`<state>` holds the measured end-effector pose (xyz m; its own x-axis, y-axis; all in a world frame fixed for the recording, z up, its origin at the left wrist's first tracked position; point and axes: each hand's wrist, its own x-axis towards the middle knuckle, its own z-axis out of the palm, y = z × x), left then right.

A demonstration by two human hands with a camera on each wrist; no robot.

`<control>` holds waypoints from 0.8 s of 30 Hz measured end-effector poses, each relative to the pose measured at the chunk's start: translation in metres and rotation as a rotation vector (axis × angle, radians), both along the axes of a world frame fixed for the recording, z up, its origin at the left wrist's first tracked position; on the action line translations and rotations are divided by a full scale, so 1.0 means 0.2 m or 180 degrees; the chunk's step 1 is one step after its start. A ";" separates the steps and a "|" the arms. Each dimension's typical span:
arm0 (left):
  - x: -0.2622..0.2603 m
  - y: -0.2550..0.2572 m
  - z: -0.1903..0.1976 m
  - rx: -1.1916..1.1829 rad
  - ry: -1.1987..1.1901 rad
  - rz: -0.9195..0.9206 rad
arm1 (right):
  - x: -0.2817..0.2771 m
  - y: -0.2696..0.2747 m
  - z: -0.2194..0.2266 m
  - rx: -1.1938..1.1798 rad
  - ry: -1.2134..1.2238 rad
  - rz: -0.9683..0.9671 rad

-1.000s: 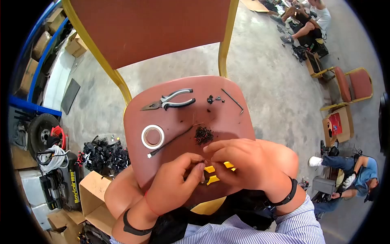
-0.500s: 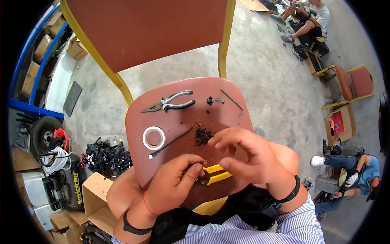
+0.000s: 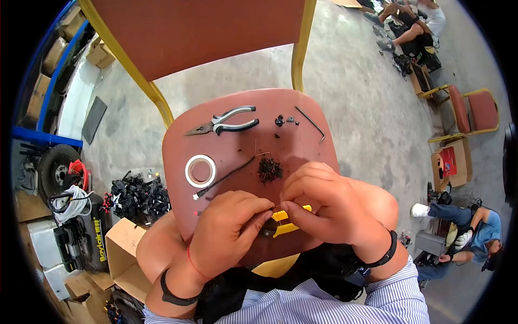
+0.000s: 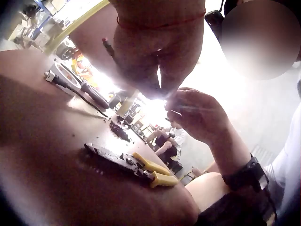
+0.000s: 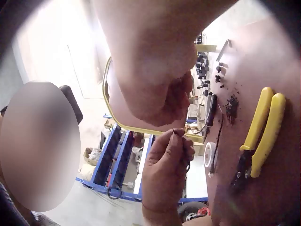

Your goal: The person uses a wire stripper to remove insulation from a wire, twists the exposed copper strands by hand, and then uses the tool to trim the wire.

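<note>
Thumb and forefinger of my left hand (image 3: 229, 227) pinch a thin black cable (image 5: 188, 165), whose red end (image 4: 107, 44) sticks out past the hand in the left wrist view. Bare reddish wire shows between the fingertips. My right hand (image 3: 324, 208) meets it there, thumb and forefinger pinching the wire tip. Below both hands, yellow-handled wire strippers (image 5: 263, 132) lie on the red chair seat (image 3: 302, 146). Beyond the fingers sits a pile of dark wire clippings (image 3: 269, 169). Another black cable (image 3: 229, 177) with a white connector lies left of the pile.
Grey-and-black pliers (image 3: 218, 125) and a white tape roll (image 3: 188, 171) lie on the seat's left side. Toward its far right are small black parts (image 3: 279, 121) and a hex key (image 3: 310, 123). The chair's backrest (image 3: 199, 38) rises behind. An open carton (image 3: 124, 243) stands at lower left.
My right hand lifted away with spread fingers half a second ago, then came back to pinch at the left fingertips. The left hand turned slightly, and the cable's red end now shows beside it.
</note>
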<state>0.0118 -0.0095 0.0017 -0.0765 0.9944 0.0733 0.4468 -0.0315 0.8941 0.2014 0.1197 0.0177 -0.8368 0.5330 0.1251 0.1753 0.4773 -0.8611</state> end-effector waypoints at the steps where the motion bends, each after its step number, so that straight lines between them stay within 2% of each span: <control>1: 0.01 0.00 0.00 0.0052 0.0071 0.0059 | -0.01 -0.01 -0.01 0.0104 0.0099 -0.0086; 3: 0.01 -0.01 -0.01 -0.0008 0.0074 0.0172 | -0.04 -0.03 -0.03 0.0310 0.0306 -0.0255; 6: 0.00 -0.01 0.00 -0.0048 0.0012 0.0278 | -0.04 -0.03 -0.02 0.0457 0.0272 -0.0170; 10: 0.00 -0.01 0.03 -0.0103 -0.0140 0.0364 | -0.03 -0.05 -0.02 0.0359 0.0190 -0.0179; 13: -0.01 -0.03 0.04 -0.0478 -0.0417 0.0335 | -0.03 -0.05 -0.02 0.0180 0.0162 -0.0163; 16: 0.00 -0.06 0.04 -0.0901 -0.1205 0.0366 | -0.03 -0.04 0.00 -0.0131 0.0175 -0.0149; 19: -0.02 -0.04 0.08 -0.1047 -0.0918 0.0055 | -0.03 -0.02 -0.01 -0.0209 0.0254 -0.0100; 23: -0.04 -0.04 0.06 -0.1055 -0.1375 -0.0575 | -0.02 -0.01 -0.01 -0.0698 0.0290 -0.0079; 24: -0.04 -0.04 0.10 -0.1253 -0.1521 -0.0605 | -0.01 -0.01 -0.02 -0.0749 0.0264 -0.0024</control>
<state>0.0028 -0.0175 0.0220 0.1696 0.9393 -0.2982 0.0156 0.3000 0.9538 0.1991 0.1185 0.0139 -0.8247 0.5619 0.0649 0.1021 0.2607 -0.9600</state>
